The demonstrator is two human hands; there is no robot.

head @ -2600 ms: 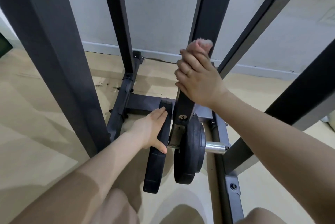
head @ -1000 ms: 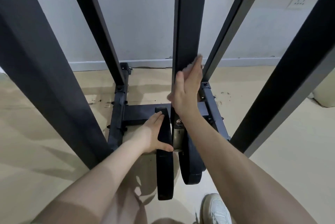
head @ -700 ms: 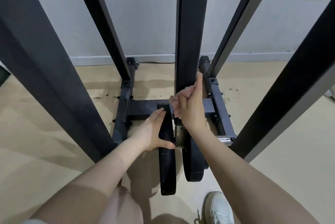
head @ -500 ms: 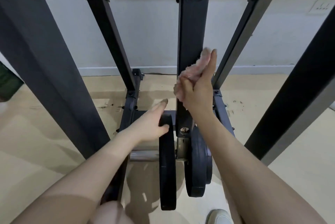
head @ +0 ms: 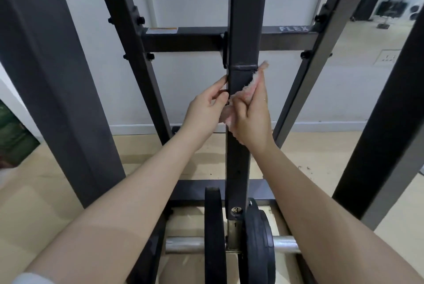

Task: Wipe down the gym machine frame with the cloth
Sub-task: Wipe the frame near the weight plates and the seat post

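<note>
A dark metal gym machine frame fills the view, with a central upright post (head: 241, 164) running down to a loaded bar. My right hand (head: 251, 113) grips a pink fluffy cloth (head: 250, 86) and presses it against the right side of that post, just below a weld seam. My left hand (head: 205, 109) is at the post's left edge, its fingers curled and its fingertips touching the post beside the cloth.
Two black weight plates (head: 214, 235) (head: 261, 244) sit on a silver bar (head: 183, 244) at the post's foot. A crossbar (head: 183, 40) joins slanted side struts behind. Thick dark uprights (head: 52, 81) (head: 387, 136) stand left and right. Wooden floor and white wall lie beyond.
My left hand has left the weight plate and risen to the central post. My right hand has slid the cloth higher up the post, and the view has tilted upward.
</note>
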